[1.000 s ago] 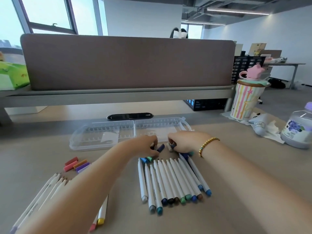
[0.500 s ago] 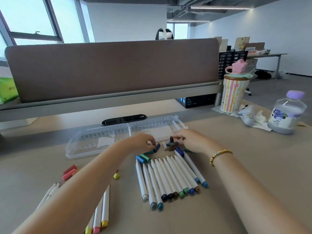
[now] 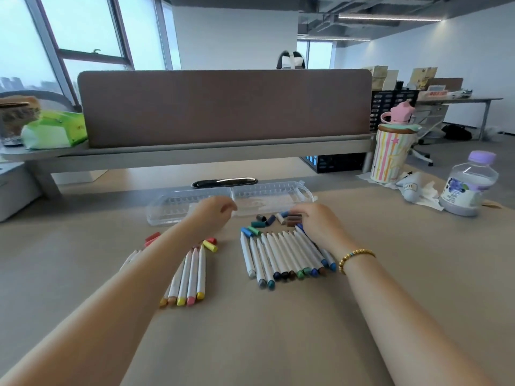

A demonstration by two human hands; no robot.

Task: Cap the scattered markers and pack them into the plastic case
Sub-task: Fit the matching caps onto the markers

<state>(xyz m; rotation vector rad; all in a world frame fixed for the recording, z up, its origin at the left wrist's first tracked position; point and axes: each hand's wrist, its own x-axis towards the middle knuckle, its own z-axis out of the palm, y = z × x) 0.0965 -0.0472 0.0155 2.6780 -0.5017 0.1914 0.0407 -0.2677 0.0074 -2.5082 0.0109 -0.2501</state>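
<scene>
Reaching over the desk, the left hand hangs loosely curled, holding nothing, before the open plastic case. The right hand rests on loose caps; its grip cannot be told. Uncapped markers lie just beside it.

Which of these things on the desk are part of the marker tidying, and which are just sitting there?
Part of the job:
clear plastic case
row of cool-coloured white markers
warm-coloured white markers
loose marker caps

Just lying about:
striped lidded cup
purple-capped bottle
crumpled tissue
</scene>
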